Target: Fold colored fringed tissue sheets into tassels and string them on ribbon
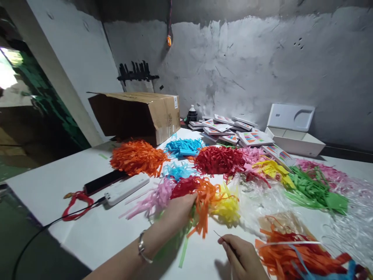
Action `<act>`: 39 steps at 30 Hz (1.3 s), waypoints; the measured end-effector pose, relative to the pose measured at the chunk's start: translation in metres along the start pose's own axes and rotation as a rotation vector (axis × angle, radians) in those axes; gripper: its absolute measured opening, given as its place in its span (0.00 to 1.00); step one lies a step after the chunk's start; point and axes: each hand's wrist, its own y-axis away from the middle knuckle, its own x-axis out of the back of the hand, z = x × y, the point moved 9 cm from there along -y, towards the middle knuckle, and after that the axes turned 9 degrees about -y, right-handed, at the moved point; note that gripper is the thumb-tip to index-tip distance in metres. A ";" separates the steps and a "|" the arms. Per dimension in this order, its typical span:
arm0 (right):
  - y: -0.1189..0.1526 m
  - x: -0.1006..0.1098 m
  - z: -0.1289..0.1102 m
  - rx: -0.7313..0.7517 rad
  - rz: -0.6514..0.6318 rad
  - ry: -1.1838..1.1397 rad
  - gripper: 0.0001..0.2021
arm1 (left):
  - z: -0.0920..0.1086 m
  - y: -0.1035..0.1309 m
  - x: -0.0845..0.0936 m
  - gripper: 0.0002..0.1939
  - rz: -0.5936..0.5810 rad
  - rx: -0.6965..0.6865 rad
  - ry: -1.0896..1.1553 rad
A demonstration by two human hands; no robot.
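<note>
My left hand, with a metal bracelet at its wrist, is closed on a bunch of paper tassels; its fingertips are partly hidden. Around that hand, the orange tassel, red tassel, yellow tassel and pink tassel fan out, with pale green strips underneath. Lower right, my right hand pinches a thin needle whose tip points up and left towards the tassels. A pale thread seems to hang below this hand.
Piles of orange, blue, dark red and green strips cover the white table. Clear plastic lies to the right. Behind stand a cardboard box, flat printed packs and a white box. A cabled power bank and phone lie left.
</note>
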 end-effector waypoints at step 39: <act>0.048 0.039 -0.069 0.140 0.292 -0.095 0.14 | 0.062 0.098 -0.072 0.17 -0.256 0.320 1.324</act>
